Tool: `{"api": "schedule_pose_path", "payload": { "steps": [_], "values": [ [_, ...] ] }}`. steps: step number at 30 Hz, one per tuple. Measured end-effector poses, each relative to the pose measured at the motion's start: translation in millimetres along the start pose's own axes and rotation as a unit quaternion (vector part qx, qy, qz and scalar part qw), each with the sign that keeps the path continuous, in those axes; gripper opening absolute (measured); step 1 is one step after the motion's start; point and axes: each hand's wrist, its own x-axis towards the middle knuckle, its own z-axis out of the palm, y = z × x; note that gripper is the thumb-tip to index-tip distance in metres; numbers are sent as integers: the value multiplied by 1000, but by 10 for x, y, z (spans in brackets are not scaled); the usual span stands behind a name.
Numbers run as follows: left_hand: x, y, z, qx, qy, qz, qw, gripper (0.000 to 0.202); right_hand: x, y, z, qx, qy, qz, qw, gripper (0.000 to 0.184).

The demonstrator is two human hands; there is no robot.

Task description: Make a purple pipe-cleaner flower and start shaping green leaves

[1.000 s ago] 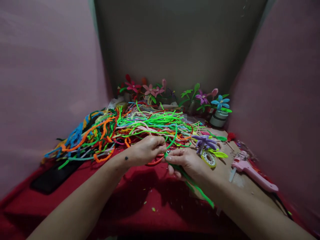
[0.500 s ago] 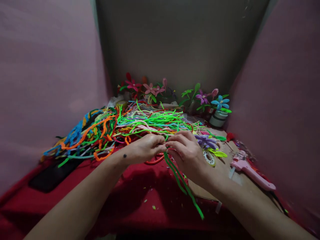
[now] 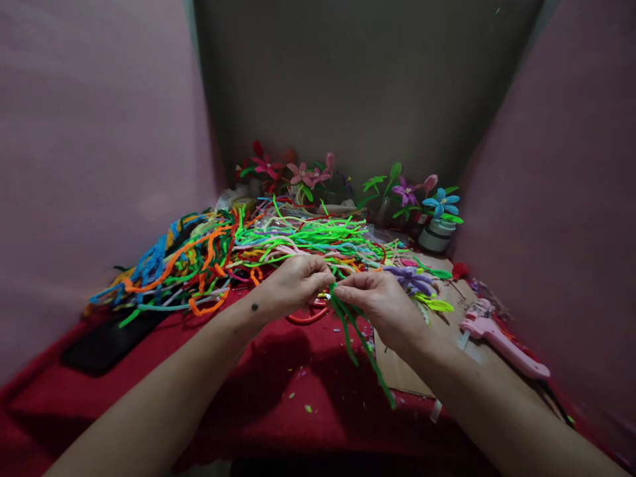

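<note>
Green pipe cleaners (image 3: 365,348) hang down between my hands, their loose ends trailing over the red cloth (image 3: 238,404). Fingers closed, my left hand (image 3: 303,281) pinches their upper part. My right hand (image 3: 380,298) grips the same strands just beside it, thumb and forefinger together. A short green tip shows above the fingers; the exact grip point is partly covered. Just right of my right hand lies a purple pipe-cleaner flower (image 3: 410,279). Behind both hands spreads a heap of multicoloured pipe cleaners (image 3: 318,232).
A pink glue gun (image 3: 501,341) lies on the cardboard (image 3: 402,371) at the right. A black phone-like slab (image 3: 106,348) rests at the left. Finished flowers, such as a blue flower (image 3: 440,203) above a white jar (image 3: 436,237), stand along the back. Red-handled scissors (image 3: 308,319) lie under my hands.
My right hand has shifted slightly right and its fingers now pinch lower on the strands. The hanging green ends have swung and sit a little higher.
</note>
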Motion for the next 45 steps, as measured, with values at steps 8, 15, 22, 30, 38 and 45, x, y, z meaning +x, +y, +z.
{"api": "schedule_pose_path", "payload": {
  "steps": [8, 15, 22, 30, 38, 45],
  "values": [
    [18, 23, -14, -65, 31, 13, 997, 19, -26, -17, 34, 58, -21, 58, 996, 16],
    [3, -2, -79, 47, 62, 56, 995, 15, -30, 16, 14, 25, -29, 37, 999, 19],
    [-22, 23, -46, -19, -18, 34, 999, 24, -74, -45, 44, 45, -32, 2, 998, 16],
    [-27, 11, 44, 44, 71, 74, 994, 22, -63, 51, 98, 146, -20, 30, 989, 18],
    [-21, -36, 110, -149, 129, 13, 980, 16, -55, 63, 98, 193, -51, 66, 978, 15],
    [24, -64, 145, -350, -1, -69, 934, 23, -31, 73, 38, 236, -88, 76, 965, 14]
  ]
}}
